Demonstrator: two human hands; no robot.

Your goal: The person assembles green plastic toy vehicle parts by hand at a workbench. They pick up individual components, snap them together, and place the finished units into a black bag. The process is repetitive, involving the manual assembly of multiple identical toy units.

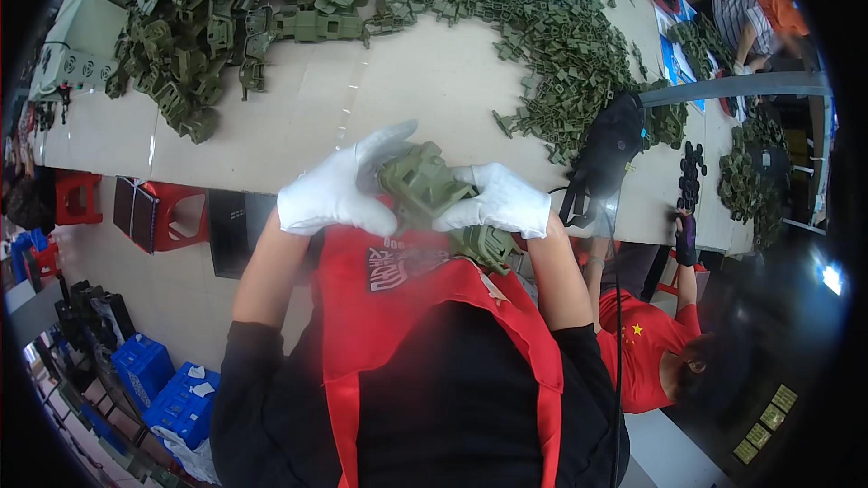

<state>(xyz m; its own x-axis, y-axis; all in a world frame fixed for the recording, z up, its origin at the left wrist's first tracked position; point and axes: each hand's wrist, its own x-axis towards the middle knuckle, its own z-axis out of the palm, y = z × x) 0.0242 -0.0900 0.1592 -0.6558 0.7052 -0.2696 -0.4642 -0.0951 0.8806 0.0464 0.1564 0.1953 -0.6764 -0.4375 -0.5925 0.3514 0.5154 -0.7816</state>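
The person's white-gloved right hand [506, 201] has its fingers closed on an olive-green moulded plastic shell [423, 183], held at the near edge of the pale worktop [294, 117]. The white-gloved left hand [339, 188] spreads its fingers along the shell's left side; whether they grip it, I can't tell from here. Small olive-green plastic pieces [570, 54] lie heaped beyond.
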